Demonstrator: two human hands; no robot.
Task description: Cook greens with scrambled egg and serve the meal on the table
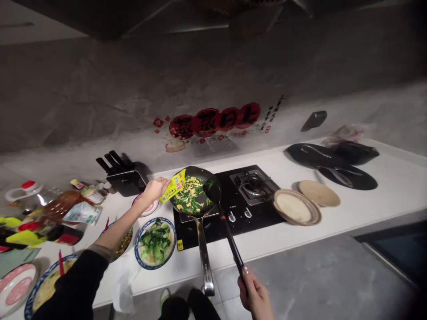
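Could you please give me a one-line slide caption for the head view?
Left hand tips a yellow packet over egg and greens in a pan; right hand holds a black spatula.

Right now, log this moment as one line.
left hand: tilts yellow packet over pan | right hand: grips spatula, blade in pan | pan: egg with greens, on stove

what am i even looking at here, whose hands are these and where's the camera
There is no machine here. The single picture comes from a camera worn on a person's head, looking down at their own two hands at a kitchen counter. The left hand tips a yellow packet over a frying pan of egg and greens on the stove. The right hand holds a black spatula whose blade rests in the pan. Nearby lie a plate of greens, a knife block, bottles and empty bowls.
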